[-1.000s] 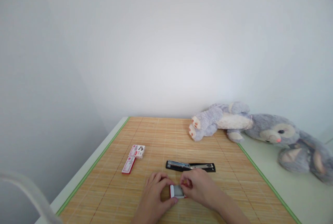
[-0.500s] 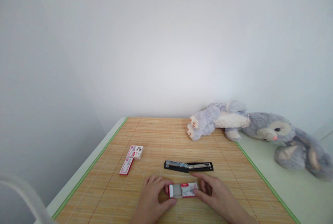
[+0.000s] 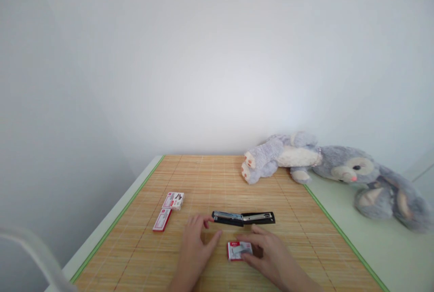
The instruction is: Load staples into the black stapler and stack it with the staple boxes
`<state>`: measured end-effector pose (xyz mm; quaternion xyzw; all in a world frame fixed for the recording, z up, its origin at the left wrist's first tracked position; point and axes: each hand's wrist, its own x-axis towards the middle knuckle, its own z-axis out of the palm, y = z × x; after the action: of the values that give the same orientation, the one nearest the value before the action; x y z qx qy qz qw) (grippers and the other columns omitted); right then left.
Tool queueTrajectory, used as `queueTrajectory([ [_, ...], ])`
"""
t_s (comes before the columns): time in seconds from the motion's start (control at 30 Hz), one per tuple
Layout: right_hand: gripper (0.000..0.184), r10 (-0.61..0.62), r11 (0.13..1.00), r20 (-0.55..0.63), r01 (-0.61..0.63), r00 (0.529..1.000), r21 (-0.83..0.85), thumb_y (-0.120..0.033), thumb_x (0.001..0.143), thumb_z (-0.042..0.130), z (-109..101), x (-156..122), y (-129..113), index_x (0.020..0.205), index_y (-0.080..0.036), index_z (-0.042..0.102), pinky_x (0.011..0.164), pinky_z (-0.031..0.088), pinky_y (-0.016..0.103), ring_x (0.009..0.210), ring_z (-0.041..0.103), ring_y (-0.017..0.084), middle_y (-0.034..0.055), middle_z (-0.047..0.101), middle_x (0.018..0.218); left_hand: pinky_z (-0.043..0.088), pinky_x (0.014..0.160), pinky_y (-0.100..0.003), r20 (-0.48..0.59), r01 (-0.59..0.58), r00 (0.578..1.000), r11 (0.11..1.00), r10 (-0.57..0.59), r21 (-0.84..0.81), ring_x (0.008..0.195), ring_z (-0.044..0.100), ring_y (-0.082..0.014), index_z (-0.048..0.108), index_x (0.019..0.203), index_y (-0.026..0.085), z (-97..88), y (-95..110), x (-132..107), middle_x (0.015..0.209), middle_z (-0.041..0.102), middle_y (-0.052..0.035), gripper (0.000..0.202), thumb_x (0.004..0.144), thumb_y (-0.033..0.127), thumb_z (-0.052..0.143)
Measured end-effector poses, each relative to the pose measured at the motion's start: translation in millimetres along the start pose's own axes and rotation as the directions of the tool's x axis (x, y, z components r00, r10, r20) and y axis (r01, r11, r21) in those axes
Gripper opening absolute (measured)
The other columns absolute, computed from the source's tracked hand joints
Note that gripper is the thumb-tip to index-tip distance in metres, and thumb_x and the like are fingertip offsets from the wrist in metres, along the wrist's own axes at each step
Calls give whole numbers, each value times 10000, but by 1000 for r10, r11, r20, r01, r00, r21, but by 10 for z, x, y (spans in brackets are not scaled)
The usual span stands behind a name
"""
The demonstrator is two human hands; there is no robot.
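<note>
My right hand (image 3: 267, 253) rests on the bamboo mat (image 3: 298, 219) and grips a small red and white staple box (image 3: 239, 250) between thumb and fingers. My left hand (image 3: 196, 244) lies flat on the mat just left of the box, fingers spread, holding nothing. Its fingertips reach towards the left end of a black stapler (image 3: 242, 217) that lies folded open flat just beyond both hands.
Two more red and white staple boxes (image 3: 173, 200) (image 3: 162, 219) lie at the left of the mat. A grey plush rabbit (image 3: 339, 170) lies on its side at the back right, partly off the mat on the pale table (image 3: 389, 247). White walls stand behind.
The staple box, pulled open half a second ago, is now shut and sits further right. My left hand has let go of it and moved forward towards the stapler.
</note>
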<state>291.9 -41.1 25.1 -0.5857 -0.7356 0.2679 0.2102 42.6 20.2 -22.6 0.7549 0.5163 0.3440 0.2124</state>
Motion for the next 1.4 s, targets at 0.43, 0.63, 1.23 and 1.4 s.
queueTrajectory([
  [0.43, 198, -169, 981, -211, 184, 963, 53, -134, 837, 691, 14, 428, -171, 957, -271, 767, 892, 454, 308, 1005, 597, 201, 24, 634, 1018, 302, 1187, -512, 199, -118, 974, 992, 107, 45, 1359, 498, -284, 751, 1040, 385, -30, 23, 184, 1417, 633, 25, 315, 753, 459, 857],
  [0.63, 172, -167, 982, -148, 178, 975, 61, -144, 848, 663, 76, 453, -170, 899, -272, 765, 845, 460, 293, 955, 609, 184, 12, 620, 991, 335, 1162, -500, 184, -93, 979, 996, 90, 5, 1334, 513, -284, 755, 1032, 382, -21, 64, 111, 1394, 641, 21, 308, 750, 443, 863],
  [1.23, 98, -120, 984, -114, 103, 986, -146, -174, 804, 725, -53, 363, -165, 848, -257, 753, 895, 444, 341, 1021, 583, 233, 34, 634, 1026, 369, 1129, -503, 168, -68, 983, 997, 70, -20, 1293, 526, -309, 767, 988, 360, -42, 96, 128, 1321, 666, -10, 308, 711, 425, 883],
  [1.4, 270, -156, 977, -28, 150, 987, -152, -236, 817, 745, -103, 287, -269, 1061, -350, 773, 987, 416, 395, 1137, 562, 265, 33, 656, 1150, 370, 1129, -501, 169, -73, 983, 997, 75, -21, 1294, 526, -307, 766, 1009, 368, -38, 102, 129, 1320, 667, -7, 304, 725, 410, 866],
])
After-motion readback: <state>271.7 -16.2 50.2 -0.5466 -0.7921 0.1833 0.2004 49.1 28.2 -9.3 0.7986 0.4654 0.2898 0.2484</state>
